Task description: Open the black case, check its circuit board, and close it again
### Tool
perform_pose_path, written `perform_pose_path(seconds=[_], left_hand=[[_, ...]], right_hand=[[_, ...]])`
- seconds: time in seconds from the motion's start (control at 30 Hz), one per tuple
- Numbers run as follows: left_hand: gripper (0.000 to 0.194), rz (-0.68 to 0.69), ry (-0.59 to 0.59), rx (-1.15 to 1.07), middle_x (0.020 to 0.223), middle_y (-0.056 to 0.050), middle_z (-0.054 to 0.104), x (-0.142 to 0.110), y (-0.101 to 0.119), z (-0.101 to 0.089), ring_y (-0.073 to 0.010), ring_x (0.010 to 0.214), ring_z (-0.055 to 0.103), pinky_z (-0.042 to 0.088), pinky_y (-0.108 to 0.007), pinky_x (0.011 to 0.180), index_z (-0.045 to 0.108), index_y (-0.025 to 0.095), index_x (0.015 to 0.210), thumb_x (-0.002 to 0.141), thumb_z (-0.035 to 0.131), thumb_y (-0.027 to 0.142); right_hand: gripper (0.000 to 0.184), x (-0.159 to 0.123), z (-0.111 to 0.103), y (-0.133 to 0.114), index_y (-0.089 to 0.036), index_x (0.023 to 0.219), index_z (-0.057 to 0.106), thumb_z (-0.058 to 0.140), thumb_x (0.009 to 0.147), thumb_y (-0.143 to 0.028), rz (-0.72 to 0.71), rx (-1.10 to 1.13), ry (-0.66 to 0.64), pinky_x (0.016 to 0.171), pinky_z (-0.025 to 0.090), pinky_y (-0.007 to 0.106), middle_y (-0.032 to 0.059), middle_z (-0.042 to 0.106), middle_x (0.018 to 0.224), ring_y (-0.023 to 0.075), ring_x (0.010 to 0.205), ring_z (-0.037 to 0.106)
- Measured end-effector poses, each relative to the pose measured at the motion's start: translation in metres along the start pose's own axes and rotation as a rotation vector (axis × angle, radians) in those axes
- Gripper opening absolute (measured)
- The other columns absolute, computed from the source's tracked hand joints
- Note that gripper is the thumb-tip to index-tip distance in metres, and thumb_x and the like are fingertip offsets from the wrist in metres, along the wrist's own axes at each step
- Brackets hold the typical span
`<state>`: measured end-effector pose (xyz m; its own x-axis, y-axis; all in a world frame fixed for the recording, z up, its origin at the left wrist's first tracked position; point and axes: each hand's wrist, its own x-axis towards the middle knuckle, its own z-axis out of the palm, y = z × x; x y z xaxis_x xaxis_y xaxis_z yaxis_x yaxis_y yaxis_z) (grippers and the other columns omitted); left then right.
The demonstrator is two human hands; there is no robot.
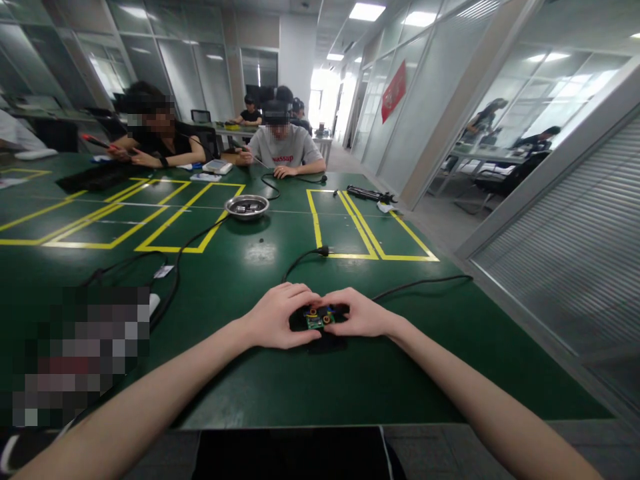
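Note:
Between my two hands is a small green circuit board (pixel 315 323) with copper coils and other parts on it. My left hand (pixel 280 317) curves round its left side, thumb at the near edge and fingers at the far edge. From the right, my right hand (pixel 363 313) grips it in the same way, its thumb and fingers bent about the board. Dark material shows beside and under the board, just above the green table (pixel 400 373); what it is I cannot make out. The fingers partly cover the board's ends.
A metal bowl (pixel 247 207) with small parts stands ahead. Black cables with a plug (pixel 324 251) run across the table, left and right of my hands. A black tool-like object (pixel 370 194) lies far right. Two people (pixel 283 143) sit across the table. A blurred-out patch covers the left.

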<state>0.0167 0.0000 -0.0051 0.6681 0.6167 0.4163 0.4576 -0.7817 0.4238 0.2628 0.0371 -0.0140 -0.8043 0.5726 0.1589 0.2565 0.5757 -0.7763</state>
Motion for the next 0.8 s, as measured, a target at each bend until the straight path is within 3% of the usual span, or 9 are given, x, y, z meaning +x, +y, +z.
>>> perform_pose_path(seconds=[0.07,0.27,0.43,0.53,0.7,0.8], left_hand=[[0.05,-0.021,-0.039,0.008,0.11,-0.01,0.072,-0.001,-0.001,0.0,-0.0273,0.099,0.069,0.055,-0.04,0.091,0.062,0.019,0.123,0.085,0.074,0.049],[0.078,-0.046,-0.102,0.04,0.13,-0.011,0.068,-0.002,-0.004,0.0,-0.0312,0.113,0.067,0.052,-0.045,0.101,0.043,0.023,0.148,0.081,0.078,0.044],[0.06,-0.152,-0.077,0.026,0.117,-0.01,0.071,-0.003,-0.006,0.001,-0.0315,0.104,0.07,0.055,-0.046,0.098,0.054,0.021,0.125,0.074,0.081,0.04],[0.058,-0.171,-0.084,0.001,0.115,-0.009,0.07,-0.003,-0.006,0.003,-0.0311,0.103,0.069,0.055,-0.047,0.097,0.053,0.022,0.122,0.073,0.08,0.038],[0.054,-0.198,-0.021,-0.138,0.116,-0.009,0.065,-0.002,-0.001,0.004,-0.0281,0.104,0.067,0.057,-0.042,0.092,0.052,0.022,0.117,0.072,0.08,0.032],[0.048,-0.171,-0.072,-0.158,0.109,-0.007,0.066,-0.002,0.001,0.002,-0.0259,0.098,0.066,0.057,-0.039,0.087,0.056,0.021,0.112,0.072,0.08,0.03]], right_hand=[[0.034,0.001,0.005,-0.005,-0.015,0.113,0.077,0.072,0.08,-0.021,-0.041,-0.018,0.033,0.079,0.057,0.029,0.0058,0.079,0.101,0.0209,0.088,0.073],[0.036,-0.002,-0.004,-0.003,-0.018,0.117,0.073,0.071,0.082,-0.025,-0.062,-0.178,0.223,0.072,0.057,0.028,0.006,0.08,0.102,0.0188,0.08,0.072],[0.031,-0.007,-0.012,-0.004,-0.02,0.111,0.072,0.07,0.081,-0.026,-0.1,-0.299,0.282,0.077,0.058,0.029,0.0052,0.08,0.099,0.0188,0.079,0.073],[0.027,-0.009,-0.015,-0.005,-0.021,0.106,0.074,0.069,0.08,-0.029,-0.108,-0.33,0.285,0.076,0.057,0.029,0.0046,0.08,0.094,0.0189,0.076,0.074],[0.022,-0.013,-0.022,-0.009,-0.019,0.096,0.076,0.07,0.078,-0.029,-0.047,-0.23,0.276,0.057,0.05,0.023,0.0021,0.076,0.077,0.0135,0.058,0.063],[0.019,-0.013,-0.023,-0.008,-0.016,0.091,0.075,0.07,0.079,-0.03,0.033,-0.07,0.157,0.048,0.042,0.021,0.0003,0.071,0.068,0.0111,0.052,0.057]])
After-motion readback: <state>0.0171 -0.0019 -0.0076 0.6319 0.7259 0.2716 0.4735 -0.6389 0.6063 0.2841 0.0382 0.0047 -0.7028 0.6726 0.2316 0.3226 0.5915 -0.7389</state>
